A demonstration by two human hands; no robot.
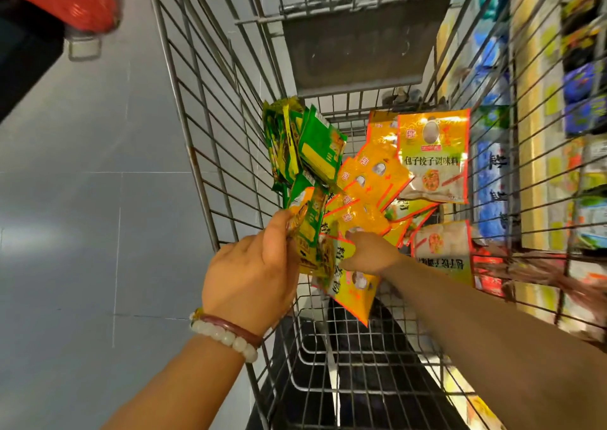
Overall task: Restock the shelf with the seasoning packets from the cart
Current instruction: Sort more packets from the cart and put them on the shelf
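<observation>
My left hand (253,275) pinches a fanned bunch of green-and-yellow foil seasoning packets (305,173), thumb on top, over the left wall of the grey wire shopping cart (203,153). My right hand (371,252) reaches into the heap of orange-yellow plastic seasoning packets (371,180) on the cart floor; fingers buried, can't tell if they've got one. Stocked shelf (538,134) sits just right of cart. I'd say: square up the left bunch w/ thumb pressure, grab same-kind pkts only, then lift clear of the wire.
</observation>
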